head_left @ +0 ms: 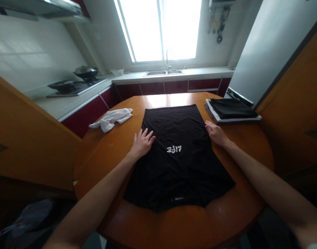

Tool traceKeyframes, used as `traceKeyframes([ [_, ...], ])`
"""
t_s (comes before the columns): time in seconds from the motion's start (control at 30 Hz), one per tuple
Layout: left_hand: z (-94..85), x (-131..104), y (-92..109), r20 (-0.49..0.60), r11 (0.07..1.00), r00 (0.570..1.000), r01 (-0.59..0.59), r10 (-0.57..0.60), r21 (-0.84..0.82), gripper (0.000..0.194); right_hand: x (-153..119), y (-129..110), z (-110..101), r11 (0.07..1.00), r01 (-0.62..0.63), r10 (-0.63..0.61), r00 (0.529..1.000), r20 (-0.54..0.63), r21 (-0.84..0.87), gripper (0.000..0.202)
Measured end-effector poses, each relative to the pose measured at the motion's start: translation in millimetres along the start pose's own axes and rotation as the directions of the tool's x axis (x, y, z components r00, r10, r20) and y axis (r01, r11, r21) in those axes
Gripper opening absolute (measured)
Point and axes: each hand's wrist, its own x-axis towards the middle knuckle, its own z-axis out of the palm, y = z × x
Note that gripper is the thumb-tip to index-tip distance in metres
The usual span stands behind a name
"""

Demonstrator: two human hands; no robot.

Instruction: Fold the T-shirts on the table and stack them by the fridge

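A black T-shirt (184, 176) lies spread flat on the round wooden table, its collar toward me and its hem toward the window. White lettering (174, 149) on it appears upside down from here. My left hand (142, 142) rests on the shirt's left edge with its fingers spread. At the opposite edge, my right hand (215, 133) touches the cloth with its fingers stretched out and fairly close together. Neither hand lifts the fabric.
A crumpled white cloth (113, 119) lies at the table's left. Folded dark and white clothes (233, 109) are stacked at the right. Beyond the wooden table (96, 152) are a sink (163, 73), a stove with pans (70, 86) and a tall pale appliance (272, 45).
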Motion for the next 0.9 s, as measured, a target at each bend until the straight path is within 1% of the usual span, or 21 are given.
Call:
traceKeyframes([
  [0.1,-3.8,-3.6,9.2,-0.115,0.999,0.992,-0.051,0.051,0.003,0.060,-0.3,-9.7,-2.8,0.996,0.083,-0.082,0.996,0.039,-0.015,0.054],
  [0.17,-1.7,-4.9,13.9,-0.130,0.993,0.986,-0.109,0.103,-0.039,0.061,-1.5,-15.7,-2.1,0.988,0.148,-0.144,0.986,0.080,-0.046,0.052],
  [0.27,7.1,-5.3,16.4,-0.055,0.980,0.985,-0.167,0.162,-0.107,0.062,-5.0,-20.1,4.8,0.973,0.194,-0.174,0.972,0.157,-0.124,0.050],
  [0.33,13.2,-5.0,15.3,0.007,0.977,0.984,-0.177,0.179,-0.123,0.063,-7.7,-19.7,11.1,0.969,0.173,-0.136,0.969,0.205,-0.176,0.051],
  [0.4,16.9,-4.8,13.8,0.039,0.977,0.982,-0.177,0.183,-0.117,0.064,-9.6,-18.9,15.4,0.967,0.138,-0.088,0.970,0.228,-0.212,0.052],
  [0.5,17.1,-5.0,13.1,0.045,0.978,0.982,-0.179,0.185,-0.109,0.064,-10.3,-21.2,14.4,0.965,0.119,-0.069,0.975,0.213,-0.233,0.052],
  [0.67,14.2,-6.2,15.3,0.046,0.978,0.981,-0.183,0.188,-0.101,0.064,-11.6,-36.3,7.2,0.956,0.164,-0.133,0.981,0.140,-0.243,0.049],
  [0.8,14.6,-6.5,16.1,0.046,0.979,0.982,-0.178,0.183,-0.103,0.062,-17.5,-47.3,13.0,0.940,0.207,-0.162,0.970,0.181,-0.270,0.047],
  [0.9,14.9,-6.2,16.1,0.047,0.979,0.983,-0.173,0.179,-0.110,0.064,-21.7,-53.1,18.0,0.933,0.183,-0.133,0.975,0.176,-0.308,0.046],
])
